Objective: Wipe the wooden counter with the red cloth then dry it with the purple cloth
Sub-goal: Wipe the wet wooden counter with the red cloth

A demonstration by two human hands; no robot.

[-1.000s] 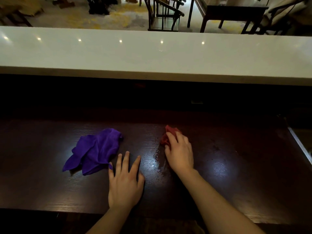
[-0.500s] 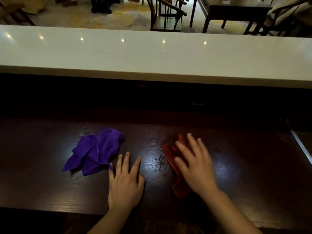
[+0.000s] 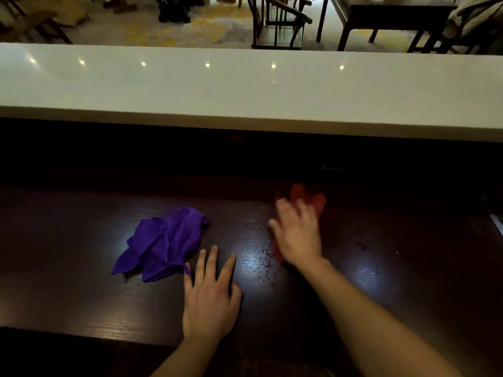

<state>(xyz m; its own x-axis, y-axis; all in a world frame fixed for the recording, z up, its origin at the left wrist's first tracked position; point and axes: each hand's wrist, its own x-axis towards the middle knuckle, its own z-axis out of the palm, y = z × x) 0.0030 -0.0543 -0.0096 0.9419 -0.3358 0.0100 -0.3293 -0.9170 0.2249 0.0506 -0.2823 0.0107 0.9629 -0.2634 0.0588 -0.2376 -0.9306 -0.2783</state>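
The dark wooden counter [image 3: 81,268] runs across the lower half of the view. My right hand [image 3: 296,235] presses flat on the red cloth [image 3: 307,198], which sticks out beyond my fingertips and shows a little under my wrist; both are motion-blurred. A wet, speckled patch shines on the wood just left of that hand. My left hand [image 3: 209,297] rests flat on the counter with fingers spread, holding nothing. The crumpled purple cloth [image 3: 163,243] lies just left of its fingertips, one corner touching my little finger.
A raised white ledge [image 3: 245,91] runs the full width behind the wooden counter, with a dark gap beneath it. Chairs and a dark table [image 3: 394,20] stand on the floor beyond. A pale strip [image 3: 496,224] marks the counter's right end.
My right hand has swept the red cloth toward me and to the right, then pushed it away toward the back of the counter. My left hand and the purple cloth have stayed put.
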